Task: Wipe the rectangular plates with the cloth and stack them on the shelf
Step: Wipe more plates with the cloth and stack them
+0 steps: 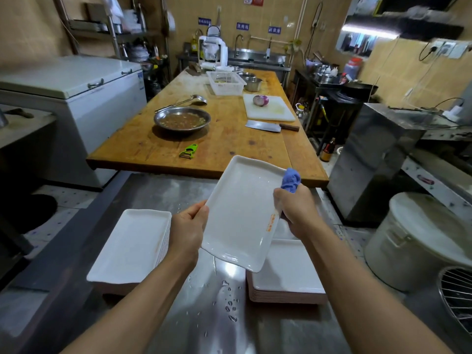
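A white rectangular plate (242,213) is held tilted above the steel counter (204,315). My left hand (189,228) grips its left long edge. My right hand (296,210) grips a bunched blue cloth (290,180) at the plate's right edge, near its far corner. One stack of white rectangular plates (132,249) sits on the counter to the left. Another stack (288,274) sits to the right, partly hidden by the held plate and my right arm.
Water drops lie on the counter near the front. Beyond it stands a wooden table (229,144) with a green peeler (188,151), a metal pan (182,120), a cleaver (270,125) and a cutting board (269,108). A white lidded bucket (419,238) stands at right, a chest freezer (76,98) at left.
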Motion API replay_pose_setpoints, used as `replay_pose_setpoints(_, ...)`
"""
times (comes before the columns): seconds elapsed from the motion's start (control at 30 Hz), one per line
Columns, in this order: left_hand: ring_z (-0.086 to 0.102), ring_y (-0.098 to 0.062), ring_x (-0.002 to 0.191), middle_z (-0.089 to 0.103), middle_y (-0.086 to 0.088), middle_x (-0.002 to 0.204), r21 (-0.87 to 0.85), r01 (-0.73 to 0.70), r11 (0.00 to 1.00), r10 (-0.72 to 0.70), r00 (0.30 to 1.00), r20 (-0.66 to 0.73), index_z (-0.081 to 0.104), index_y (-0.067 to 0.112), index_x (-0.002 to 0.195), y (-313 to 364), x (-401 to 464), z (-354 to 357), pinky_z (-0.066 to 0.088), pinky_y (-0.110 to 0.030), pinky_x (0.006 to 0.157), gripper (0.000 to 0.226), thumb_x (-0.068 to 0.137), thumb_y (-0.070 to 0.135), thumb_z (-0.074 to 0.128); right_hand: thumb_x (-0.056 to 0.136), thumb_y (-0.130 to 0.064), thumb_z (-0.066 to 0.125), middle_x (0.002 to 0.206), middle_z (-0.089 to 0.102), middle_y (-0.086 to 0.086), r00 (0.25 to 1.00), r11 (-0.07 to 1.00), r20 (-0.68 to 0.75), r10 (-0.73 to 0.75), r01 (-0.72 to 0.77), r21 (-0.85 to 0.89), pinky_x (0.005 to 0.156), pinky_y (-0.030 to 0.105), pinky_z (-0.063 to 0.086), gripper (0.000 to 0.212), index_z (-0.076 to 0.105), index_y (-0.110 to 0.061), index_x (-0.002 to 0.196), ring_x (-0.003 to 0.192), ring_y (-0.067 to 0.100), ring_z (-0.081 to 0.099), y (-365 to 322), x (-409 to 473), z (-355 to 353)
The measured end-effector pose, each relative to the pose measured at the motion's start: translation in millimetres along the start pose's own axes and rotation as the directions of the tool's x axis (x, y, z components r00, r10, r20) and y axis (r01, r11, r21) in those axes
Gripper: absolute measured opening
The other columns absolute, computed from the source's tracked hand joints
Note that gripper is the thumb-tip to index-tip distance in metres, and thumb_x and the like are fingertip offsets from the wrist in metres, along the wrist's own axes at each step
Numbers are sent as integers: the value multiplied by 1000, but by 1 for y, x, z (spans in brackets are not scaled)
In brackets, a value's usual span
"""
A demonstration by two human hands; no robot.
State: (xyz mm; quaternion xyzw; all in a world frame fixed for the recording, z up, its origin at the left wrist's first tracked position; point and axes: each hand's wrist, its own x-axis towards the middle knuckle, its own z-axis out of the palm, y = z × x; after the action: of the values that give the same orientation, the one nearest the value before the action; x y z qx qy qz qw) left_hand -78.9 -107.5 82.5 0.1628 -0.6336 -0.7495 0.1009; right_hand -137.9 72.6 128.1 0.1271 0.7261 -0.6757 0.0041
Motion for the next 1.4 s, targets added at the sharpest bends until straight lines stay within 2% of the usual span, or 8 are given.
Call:
replay_pose_setpoints(0.17,66,-1,67,74,10,79,138,15,990,-25,997,70,71,19,103,0,6,1,52,-14,59,21,95,14,52,76,12,44,81,56,14,999,991,-32,-20,24,130,63,35,45,28,59,-6,93,73,27,51,-3,-2,-1)
replay_pose_setpoints(0.33,59,-17,104,56,-3,126,327,186,927,-223,972,79,52,17,125,7,12,8,39,-32,83,34,96,36,48,79,-1,54,78,65,3,909,904,-97,-406,384,-190,67,37,50,23,63,-20,89,73,19,60,-1,-9,-6)
replay_pose_setpoints(0.5,64,-37,85,62,-29,102,-307,687,659,-546,717,433,47,-7,109,28,15,21,47,-44,80,72,91,62,37,82,3,62,64,53,-4,740,705,28,-671,650,-283,50,23,40,23,51,-15,74,58,3,46,12,-25,-7)
replay_pose_setpoints(0.6,62,-40,86,64,-32,92,-440,702,560,-499,710,497,53,-15,102,31,18,20,48,-45,81,62,97,45,36,79,10,61,68,57,-3,664,613,160,-731,741,-273,55,13,38,21,57,-10,77,61,-1,50,24,-36,-9)
replay_pose_setpoints(0.73,69,-32,58,67,-25,73,-568,681,462,-472,731,493,54,-13,92,22,12,18,57,-39,49,32,99,13,36,67,14,54,90,63,2,631,571,318,-708,776,-269,74,10,45,29,63,-2,90,83,4,59,39,-47,-16)
replay_pose_setpoints(1.0,70,-26,84,69,-20,102,-507,598,621,-313,782,538,61,-5,109,8,9,10,56,-38,77,38,98,20,35,86,-48,47,149,35,-4,583,365,650,-487,812,-455,114,31,24,56,48,-22,136,138,15,29,54,-59,-12)
replay_pose_setpoints(1.2,66,-21,96,66,-15,111,-435,515,738,-275,819,503,58,1,117,6,1,15,51,-32,89,43,101,29,30,91,-21,39,150,28,-5,622,460,601,-502,780,-424,116,35,21,46,46,-20,136,141,13,24,52,-56,17)
replay_pose_setpoints(1.4,66,-17,101,68,-11,112,-388,400,830,-157,835,527,59,7,117,4,0,12,53,-28,86,44,90,37,41,89,-36,35,143,40,1,613,435,569,-549,790,-432,112,45,25,49,50,-17,131,137,21,29,44,-48,34)
